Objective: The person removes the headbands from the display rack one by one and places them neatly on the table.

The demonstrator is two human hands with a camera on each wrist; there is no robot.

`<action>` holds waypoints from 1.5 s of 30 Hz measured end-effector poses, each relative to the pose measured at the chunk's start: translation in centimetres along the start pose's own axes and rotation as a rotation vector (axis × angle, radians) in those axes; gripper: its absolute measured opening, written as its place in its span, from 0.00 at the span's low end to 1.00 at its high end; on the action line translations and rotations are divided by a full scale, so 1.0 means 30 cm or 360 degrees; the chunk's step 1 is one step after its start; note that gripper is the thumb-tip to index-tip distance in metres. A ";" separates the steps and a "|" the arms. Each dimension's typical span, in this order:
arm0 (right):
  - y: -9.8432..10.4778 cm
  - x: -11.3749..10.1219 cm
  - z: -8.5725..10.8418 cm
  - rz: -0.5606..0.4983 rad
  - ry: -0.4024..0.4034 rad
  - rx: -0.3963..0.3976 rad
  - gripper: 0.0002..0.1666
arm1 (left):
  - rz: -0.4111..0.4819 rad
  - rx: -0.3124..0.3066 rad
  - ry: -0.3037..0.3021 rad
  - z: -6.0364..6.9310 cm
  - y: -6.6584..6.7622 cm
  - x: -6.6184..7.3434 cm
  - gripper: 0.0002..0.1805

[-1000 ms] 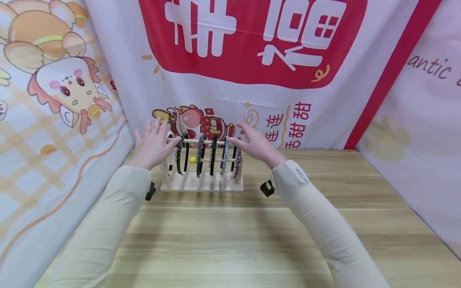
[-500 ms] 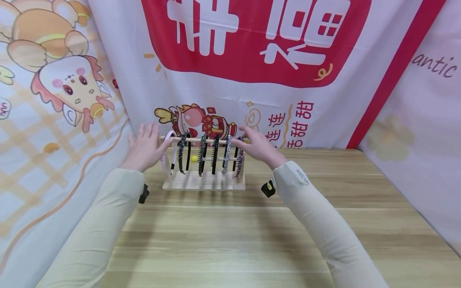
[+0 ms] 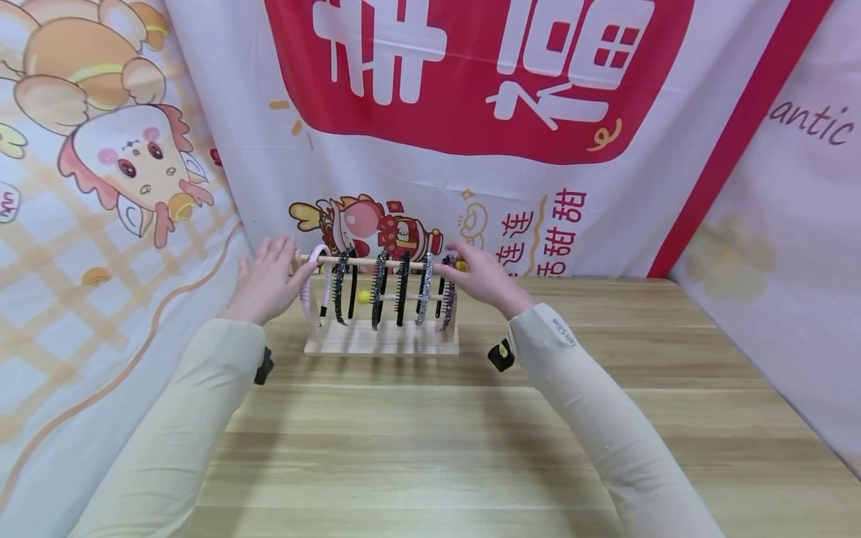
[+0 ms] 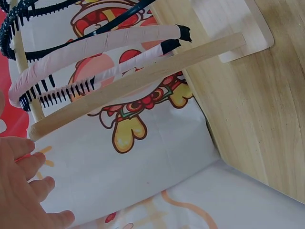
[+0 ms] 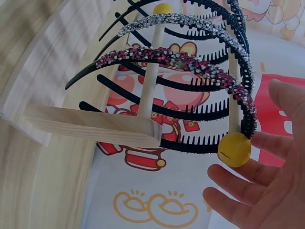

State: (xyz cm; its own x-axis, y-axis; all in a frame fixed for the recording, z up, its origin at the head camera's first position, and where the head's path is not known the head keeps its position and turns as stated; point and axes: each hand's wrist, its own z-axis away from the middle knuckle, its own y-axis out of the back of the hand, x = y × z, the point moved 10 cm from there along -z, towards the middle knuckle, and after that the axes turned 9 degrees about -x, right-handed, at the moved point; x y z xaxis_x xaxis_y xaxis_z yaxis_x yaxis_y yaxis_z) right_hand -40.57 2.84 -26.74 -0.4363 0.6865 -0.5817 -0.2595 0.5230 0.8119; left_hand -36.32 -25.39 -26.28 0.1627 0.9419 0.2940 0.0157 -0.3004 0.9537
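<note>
A wooden rack holds several headbands in a row, from a pink one at the left to a red-and-silver glittery one at the right. My left hand is at the rack's left end, fingers spread and holding nothing; in the left wrist view its fingertips lie just beside the end of the wooden upright. Around the rack's right end is my right hand, fingers loosely bent. The right wrist view shows its fingers next to the yellow ball on the bar's end; whether they touch it I cannot tell.
The rack stands on a wood-grain table, near its back edge. Behind it hangs a printed cloth in red and white, and a patterned cloth closes off the left side. Another pale cloth hangs at the right.
My left hand has moved left from over the rack's left end, uncovering the pink headband. My right hand has barely moved. The head view has shifted slightly.
</note>
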 end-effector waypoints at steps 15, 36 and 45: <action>-0.019 0.025 -0.013 -0.0113 0.0053 0.0089 0.29 | -0.0011 0.0020 -0.0061 0.003 -0.018 -0.002 0.33; 0.010 0.026 -0.023 -0.0206 0.0032 0.0189 0.20 | -0.0096 0.0042 -0.0144 -0.009 -0.006 0.018 0.30; 0.018 0.041 -0.019 -0.0351 -0.0056 0.0129 0.21 | -0.0160 0.0024 -0.0161 -0.015 -0.002 0.025 0.29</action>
State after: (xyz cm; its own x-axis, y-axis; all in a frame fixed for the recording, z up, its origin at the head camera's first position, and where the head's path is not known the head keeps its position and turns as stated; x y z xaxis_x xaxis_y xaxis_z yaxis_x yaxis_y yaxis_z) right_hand -41.74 3.69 -26.98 -0.3462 0.5676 -0.7470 -0.2746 0.7000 0.6592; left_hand -36.64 -24.59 -26.10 0.2581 0.9475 0.1886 0.0515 -0.2084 0.9767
